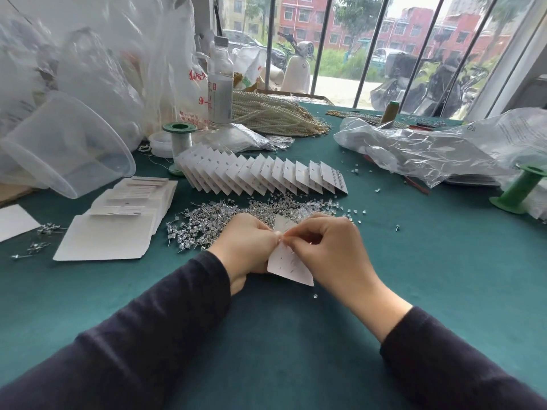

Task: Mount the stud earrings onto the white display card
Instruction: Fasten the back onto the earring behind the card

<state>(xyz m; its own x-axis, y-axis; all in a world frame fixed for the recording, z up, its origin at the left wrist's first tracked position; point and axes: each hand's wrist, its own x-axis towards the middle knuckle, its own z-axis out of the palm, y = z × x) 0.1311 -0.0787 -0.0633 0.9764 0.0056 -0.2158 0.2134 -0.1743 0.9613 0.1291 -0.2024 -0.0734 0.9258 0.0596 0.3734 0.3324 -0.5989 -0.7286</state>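
A small white display card [288, 266] is held upright over the green table, with small holes and a few thin stud posts showing through it. My left hand [245, 244] grips the card's left edge. My right hand [328, 247] pinches at the card's upper part, thumb and forefinger together; whether a stud is between them is hidden. A heap of silver stud earrings [207, 221] lies just behind both hands.
A fanned row of filled cards [260, 176] stands behind the heap. Blank cards [118, 223] are stacked at the left, near a tilted clear tub [62, 149]. Plastic bags [444, 146], green spools [518, 190], a bottle [220, 81] and pearl strands [275, 113] crowd the back.
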